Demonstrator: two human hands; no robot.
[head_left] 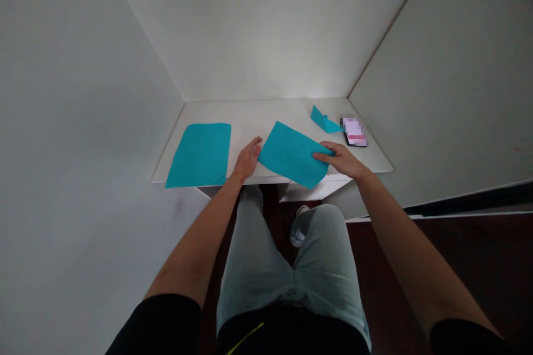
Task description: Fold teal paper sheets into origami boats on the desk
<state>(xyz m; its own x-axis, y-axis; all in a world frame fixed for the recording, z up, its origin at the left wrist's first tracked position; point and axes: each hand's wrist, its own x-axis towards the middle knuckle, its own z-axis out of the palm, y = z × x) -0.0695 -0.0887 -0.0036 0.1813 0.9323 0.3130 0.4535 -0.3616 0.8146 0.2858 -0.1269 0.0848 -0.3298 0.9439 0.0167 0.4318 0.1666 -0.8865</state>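
Note:
A teal paper sheet [291,152] lies tilted on the small white desk [266,113], its near corner hanging past the front edge. My right hand [339,160] pinches the sheet's right corner, fingers closed on it. My left hand [247,158] rests with its fingers stretched out, just left of the sheet's left corner, holding nothing. A second teal sheet [200,154] lies flat at the left end of the desk.
A folded teal paper piece [322,120] and a phone [355,132] sit at the desk's back right. White walls close in on the left, back and right. My legs and shoes stand on a dark floor below the desk.

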